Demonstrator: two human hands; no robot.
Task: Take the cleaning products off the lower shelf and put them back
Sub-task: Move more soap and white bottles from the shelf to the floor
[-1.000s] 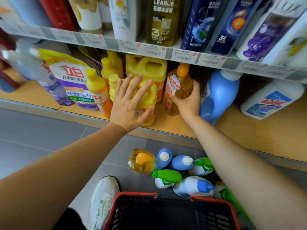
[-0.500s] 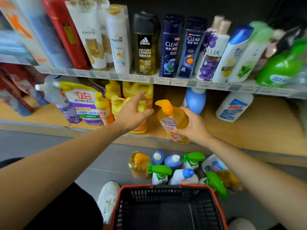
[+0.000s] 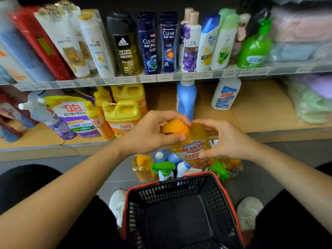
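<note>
Both hands on the bottle: left hand wrapped over its orange cap, right hand gripping the body, above the basket. Loose two-handed hold — it could slip onto the bottles on the floor.

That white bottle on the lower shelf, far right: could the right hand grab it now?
Probably not at once: the right hand is holding the orange bottle. The white bottle itself stands unblocked.

Held bottle: I note amber liquid, orange cap, red-and-white label.
Basket: black mesh, red rim.
Jugs: yellow, orange labels.
Tall bottle: blue.
Pouch: purple, white, yellow.
</note>
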